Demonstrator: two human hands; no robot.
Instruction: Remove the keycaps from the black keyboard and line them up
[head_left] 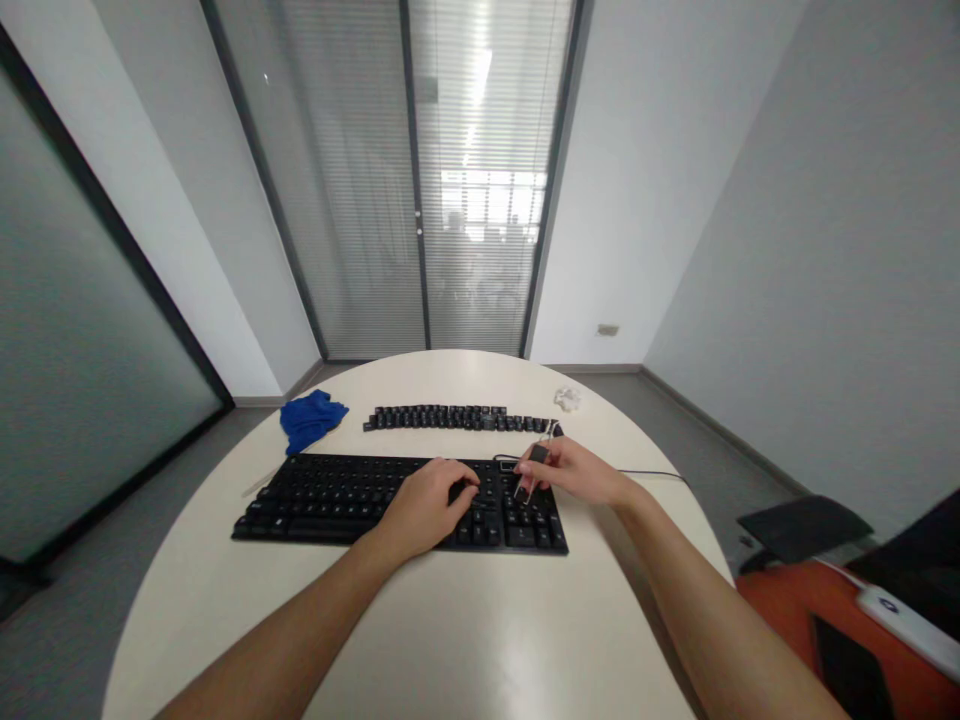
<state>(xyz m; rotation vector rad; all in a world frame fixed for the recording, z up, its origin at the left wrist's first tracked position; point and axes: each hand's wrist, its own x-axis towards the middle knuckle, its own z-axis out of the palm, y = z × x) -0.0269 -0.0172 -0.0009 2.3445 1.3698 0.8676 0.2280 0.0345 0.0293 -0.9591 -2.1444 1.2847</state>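
Observation:
A black full-size keyboard (330,492) lies across the round table. On its middle-right part rests my left hand (435,495), fingers curved and thumb apart from them, with a dark gap between; nothing shows in its grasp. My right hand (566,468) is closed on a keycap puller (538,455) with a dark grip and thin wire ends. The lower wire loops reach down to the number pad (529,520), touching or just above its keys; I cannot tell which. Behind the keyboard, loose black keycaps (442,418) stand in long rows.
A crumpled blue cloth (311,418) lies at the left on the white table (450,640). Clear crumpled plastic (568,399) sits at the back right. A cable (649,472) runs off the right edge. An orange chair (795,620) holds a phone (851,665) and a white power strip (911,625).

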